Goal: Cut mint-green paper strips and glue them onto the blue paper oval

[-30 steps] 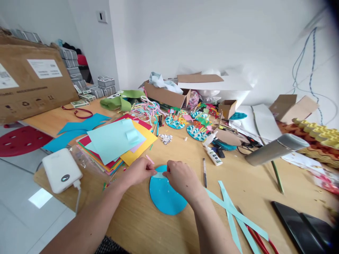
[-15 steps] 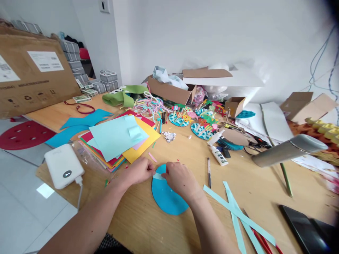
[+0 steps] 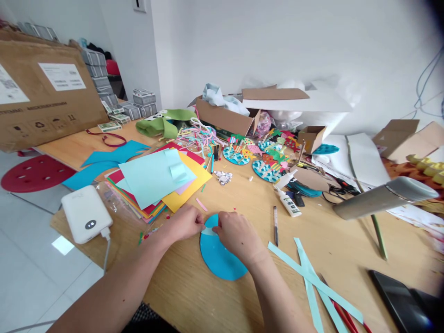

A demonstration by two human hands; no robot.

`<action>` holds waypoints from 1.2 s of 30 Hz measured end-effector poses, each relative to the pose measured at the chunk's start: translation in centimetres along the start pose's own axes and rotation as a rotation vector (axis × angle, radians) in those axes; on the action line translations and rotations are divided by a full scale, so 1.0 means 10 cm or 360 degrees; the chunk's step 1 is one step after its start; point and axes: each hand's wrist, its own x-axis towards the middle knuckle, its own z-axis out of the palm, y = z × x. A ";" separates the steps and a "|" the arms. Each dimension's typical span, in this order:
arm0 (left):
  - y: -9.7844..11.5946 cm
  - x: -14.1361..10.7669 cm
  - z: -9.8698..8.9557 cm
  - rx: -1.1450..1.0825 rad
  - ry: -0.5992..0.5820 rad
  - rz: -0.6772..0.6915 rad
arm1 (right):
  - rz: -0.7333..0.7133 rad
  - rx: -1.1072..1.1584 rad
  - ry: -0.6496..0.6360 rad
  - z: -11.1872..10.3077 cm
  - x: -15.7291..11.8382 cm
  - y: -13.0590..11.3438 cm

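A blue paper disc (image 3: 224, 256) lies flat on the wooden table in front of me. Across its upper part runs a pale aqua paper strip (image 3: 209, 231). My left hand (image 3: 189, 223) is closed at the disc's left edge, its fingertips pinching the strip's left end. Over the disc's upper right, my right hand (image 3: 236, 233) is curled with its fingers on the strip; part of the strip and disc is hidden beneath it. More pale aqua strips (image 3: 308, 273) lie crossed to the right, over red-handled scissors (image 3: 347, 319).
Coloured paper sheets (image 3: 149, 178) and a white power bank (image 3: 86, 215) lie at left. Decorated discs (image 3: 267, 171), a glue bottle (image 3: 288, 203) and a pen (image 3: 275, 226) are beyond my hands. A metal flask (image 3: 385, 196) and a black phone (image 3: 398, 296) stand or lie at right.
The view has shifted slightly, so things appear a little further right. Both hands keep their grip on the strip over the disc, with hardly any visible movement.
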 end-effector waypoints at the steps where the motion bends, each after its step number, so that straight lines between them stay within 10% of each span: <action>1: -0.01 0.00 0.01 0.0007 0.0005 0.0002 | -0.0001 -0.0002 -0.0006 0.00 0.00 0.00; 36: 0.12 -0.12 0.05 0.0363 0.0216 0.0094 | -0.0015 -0.0048 0.0048 0.04 0.01 -0.03</action>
